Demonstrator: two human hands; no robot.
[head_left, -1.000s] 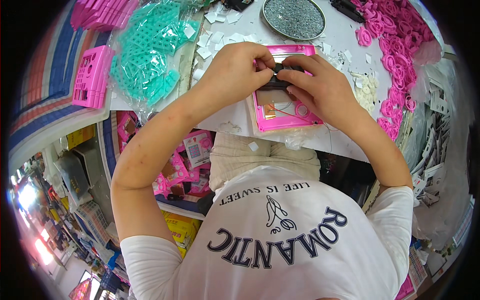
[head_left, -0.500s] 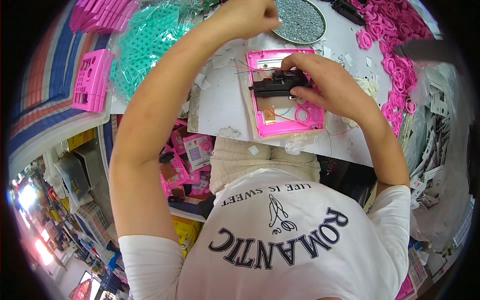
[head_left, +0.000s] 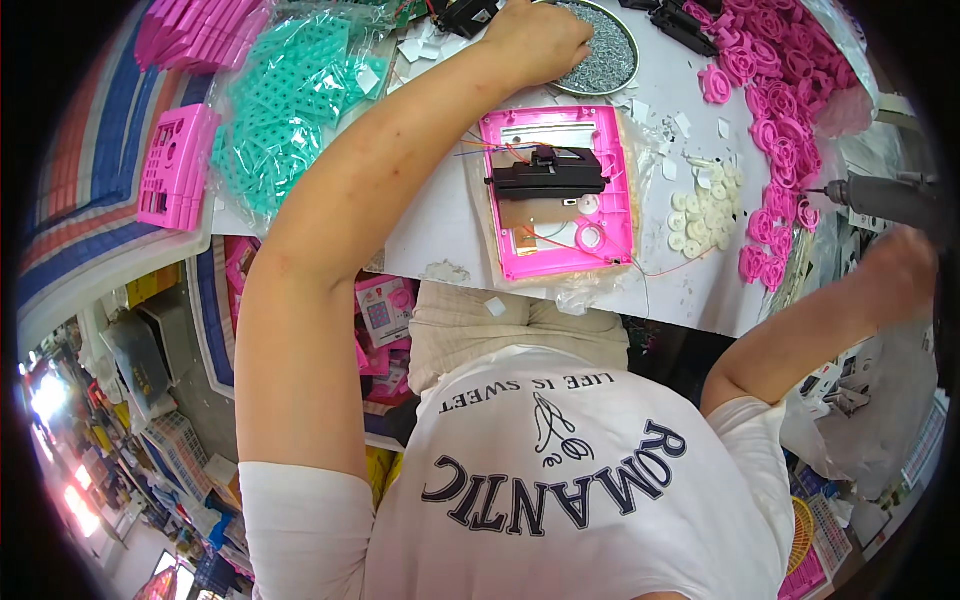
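Note:
My left hand (head_left: 542, 42) is at the round tin (head_left: 637, 62) of small silvery screws (head_left: 603, 50), its fingertips bunched against them; what they pinch is hidden. At the far right my right hand (head_left: 900, 272), smeared by motion, is just below a dark grey electric screwdriver (head_left: 880, 198) with a thin bit; whether it touches the tool cannot be told. Between my arms a pink plastic casing (head_left: 622, 205) lies open side up on a padded piece. Across it sits a black mechanism (head_left: 550, 177), with thin coloured wires around it and a small white wheel (head_left: 588, 204) below.
White round pieces (head_left: 705, 215) lie right of the casing, pink ring-shaped parts (head_left: 770, 130) beyond them. A clear bag of turquoise parts (head_left: 285, 110) stands at the left, near pink panels (head_left: 175, 165). More black mechanisms (head_left: 683, 25) lie at the back. White paper bits are scattered about.
My right hand has let go of the black mechanism and swung right to the electric screwdriver. The mechanism stays in the casing. My left hand has come down into the screws.

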